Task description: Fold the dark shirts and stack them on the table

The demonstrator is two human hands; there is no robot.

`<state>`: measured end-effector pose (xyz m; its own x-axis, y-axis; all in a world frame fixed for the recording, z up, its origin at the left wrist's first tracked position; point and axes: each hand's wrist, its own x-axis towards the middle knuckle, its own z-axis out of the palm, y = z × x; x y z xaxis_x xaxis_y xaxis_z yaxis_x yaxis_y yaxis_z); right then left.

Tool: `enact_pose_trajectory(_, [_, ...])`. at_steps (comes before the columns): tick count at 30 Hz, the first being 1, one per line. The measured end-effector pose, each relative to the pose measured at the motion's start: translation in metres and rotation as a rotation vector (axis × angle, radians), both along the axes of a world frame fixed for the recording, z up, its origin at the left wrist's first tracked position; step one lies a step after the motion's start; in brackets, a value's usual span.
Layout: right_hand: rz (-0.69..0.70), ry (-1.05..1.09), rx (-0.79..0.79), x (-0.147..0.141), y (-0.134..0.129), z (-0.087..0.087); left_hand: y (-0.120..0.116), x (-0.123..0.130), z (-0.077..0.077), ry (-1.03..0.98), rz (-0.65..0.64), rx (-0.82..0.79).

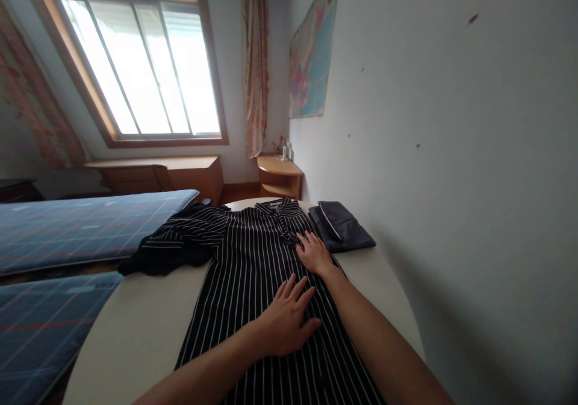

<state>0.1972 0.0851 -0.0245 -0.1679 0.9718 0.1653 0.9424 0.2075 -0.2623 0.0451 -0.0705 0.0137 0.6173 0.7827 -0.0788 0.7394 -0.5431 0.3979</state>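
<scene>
While the left hand (289,324) is laid spread open on a black, white-striped collared shirt (253,254), the right hand (313,254) is rested open nearer the collar (267,207); nothing is gripped; the shirt is spread lengthwise on a round-edged cream table (130,327), one sleeve (194,227) rumpled leftward.

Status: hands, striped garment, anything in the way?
Left hand and right hand open, palms down on striped garment. Garment spread on table. Folded dark cloth beside it, near right hand.
</scene>
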Motion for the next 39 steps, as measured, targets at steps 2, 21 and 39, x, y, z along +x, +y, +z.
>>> enact_pose_trajectory(2, [-0.010, -0.010, -0.014, 0.000, 0.000, 0.001, 0.001, -0.009, -0.002, -0.010, 0.029, 0.048])
enact_pose_trajectory(21, [0.001, 0.009, 0.001, -0.003, 0.004, 0.000, 0.031, -0.066, -0.013, -0.168, 0.311, 0.254])
enact_pose_trajectory(39, [0.013, 0.010, -0.007, -0.003, 0.005, 0.001, 0.101, -0.253, -0.019, -0.442, 1.447, 0.383])
